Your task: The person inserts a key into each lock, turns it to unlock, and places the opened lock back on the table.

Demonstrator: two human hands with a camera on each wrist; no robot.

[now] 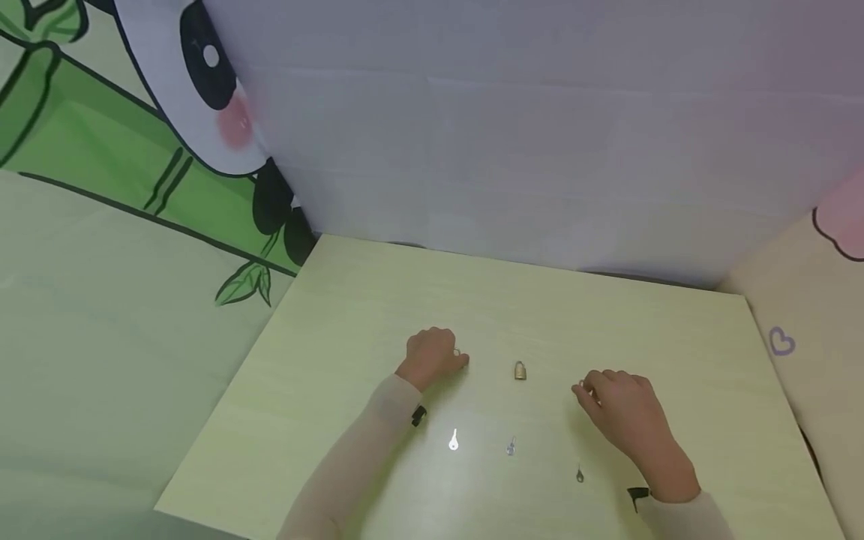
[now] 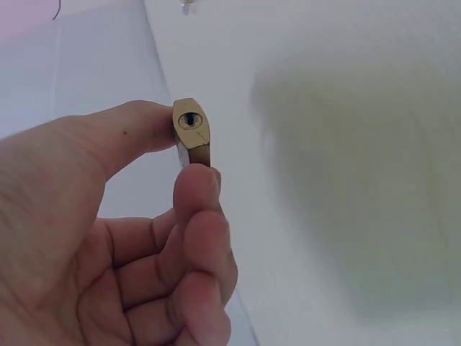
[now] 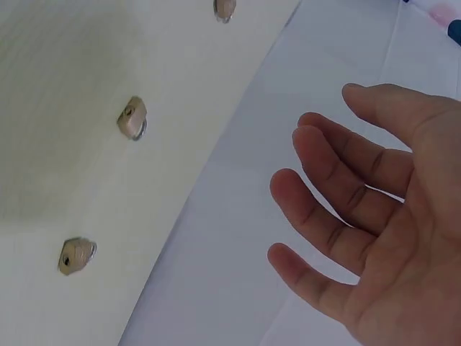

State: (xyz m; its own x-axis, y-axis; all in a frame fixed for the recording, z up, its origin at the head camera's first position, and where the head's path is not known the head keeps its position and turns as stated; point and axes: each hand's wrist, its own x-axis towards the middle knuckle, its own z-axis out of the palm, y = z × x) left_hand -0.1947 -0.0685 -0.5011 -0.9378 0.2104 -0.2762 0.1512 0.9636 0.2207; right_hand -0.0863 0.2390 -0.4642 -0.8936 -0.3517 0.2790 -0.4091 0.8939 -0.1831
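Head view: the desk lay beneath the left grip and the right grip. A brass padlock was between the grips, apart from both. On their near side were a bright key, a middle key and a dark key.

Left wrist view: thumb and fingers were clamped on a held padlock, keyhole toward the camera.

Right wrist view: thumb and slightly bent fingers stood apart, a row of padlocks showing beyond the fingertips.

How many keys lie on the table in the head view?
3: left key, middle key and right key, in a loose row on the table between the sleeves. More may be hidden.
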